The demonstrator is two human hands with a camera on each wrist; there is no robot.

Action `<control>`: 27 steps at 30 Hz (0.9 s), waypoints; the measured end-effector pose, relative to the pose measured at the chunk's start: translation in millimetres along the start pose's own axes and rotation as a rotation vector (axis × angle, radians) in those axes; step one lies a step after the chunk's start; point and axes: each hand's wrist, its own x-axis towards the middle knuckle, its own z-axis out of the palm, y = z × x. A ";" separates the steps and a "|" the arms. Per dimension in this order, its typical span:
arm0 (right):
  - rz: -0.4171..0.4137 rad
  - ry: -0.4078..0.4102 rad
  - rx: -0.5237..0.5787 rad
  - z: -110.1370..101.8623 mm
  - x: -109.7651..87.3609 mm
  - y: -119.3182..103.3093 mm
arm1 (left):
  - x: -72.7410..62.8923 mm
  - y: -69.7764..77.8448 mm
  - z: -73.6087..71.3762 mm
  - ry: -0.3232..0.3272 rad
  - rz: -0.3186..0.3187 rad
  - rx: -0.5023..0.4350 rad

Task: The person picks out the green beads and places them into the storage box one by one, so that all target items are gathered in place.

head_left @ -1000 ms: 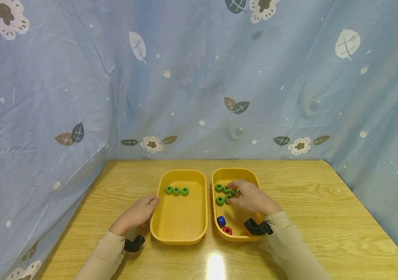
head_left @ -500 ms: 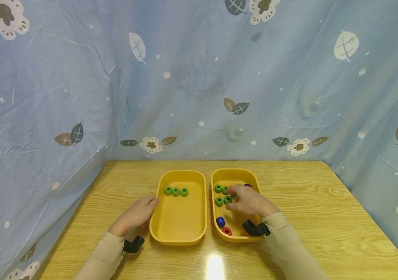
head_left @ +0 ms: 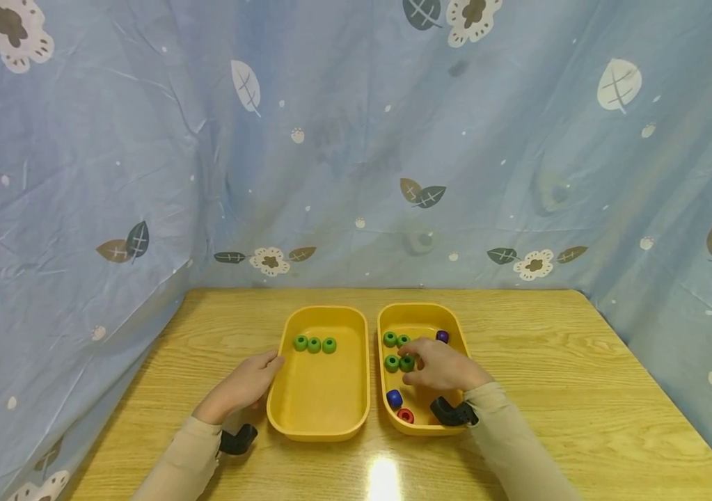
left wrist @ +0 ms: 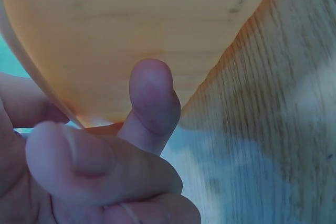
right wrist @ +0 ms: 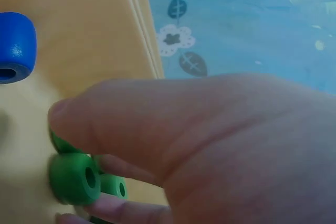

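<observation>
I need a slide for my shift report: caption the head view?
Left hand grips the left tray; right hand is at green beads in the right tray.

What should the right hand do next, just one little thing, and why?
Perhaps the right hand should gently pinch the nearest green bead. It lies between thumb and fingers, though I can't tell whether it's gripped. The left hand holds the left tray, where three green beads sit in a row, so another might belong there.

Blue leaf-print cloth (head_left: 330, 153), wooden table (head_left: 537, 362)
</observation>
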 end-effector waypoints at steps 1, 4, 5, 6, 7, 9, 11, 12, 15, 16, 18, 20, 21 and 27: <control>0.004 -0.003 -0.003 0.6 -0.2 0.1 | 0.2 -0.1 0.2 -0.002 0.000 0.001; 0.022 -0.011 0.001 2.0 -1.1 0.2 | 0.0 -0.3 0.8 -0.001 0.001 -0.002; 0.026 -0.013 -0.003 2.7 -1.4 0.5 | -0.3 -0.2 0.9 0.000 0.001 -0.003; 0.031 -0.013 -0.007 3.1 -1.8 0.7 | -0.5 -0.3 1.1 0.002 0.001 -0.002; 0.036 -0.012 -0.012 3.6 -2.1 0.7 | -0.6 -0.3 1.2 0.003 0.001 -0.001; 0.044 -0.009 -0.025 4.5 -2.7 1.0 | -0.6 -0.3 1.4 0.005 0.002 -0.002; 0.045 -0.006 -0.038 5.3 -3.1 1.5 | -0.5 -0.1 1.6 0.006 0.004 -0.005; 0.048 -0.005 -0.040 5.4 -3.3 1.6 | -0.5 0.0 1.8 0.008 0.006 -0.006; 0.051 -0.009 -0.037 6.2 -3.2 1.9 | -0.6 -0.4 1.9 0.008 0.005 -0.007; 0.050 -0.011 -0.035 6.3 -3.2 1.9 | -0.7 -0.5 1.9 0.009 0.004 -0.007; 0.051 -0.012 -0.032 6.4 -3.0 2.3 | -0.9 -0.7 2.2 0.012 0.001 -0.002; 0.050 -0.011 -0.030 6.3 -2.7 3.0 | -0.6 -0.8 2.4 0.016 -0.003 0.002; 0.048 -0.010 -0.027 6.0 -2.6 3.1 | -0.4 -0.8 2.5 0.017 -0.005 0.002; 0.003 0.020 -0.040 3.7 -1.7 4.6 | -0.5 -0.1 2.5 0.017 0.005 0.001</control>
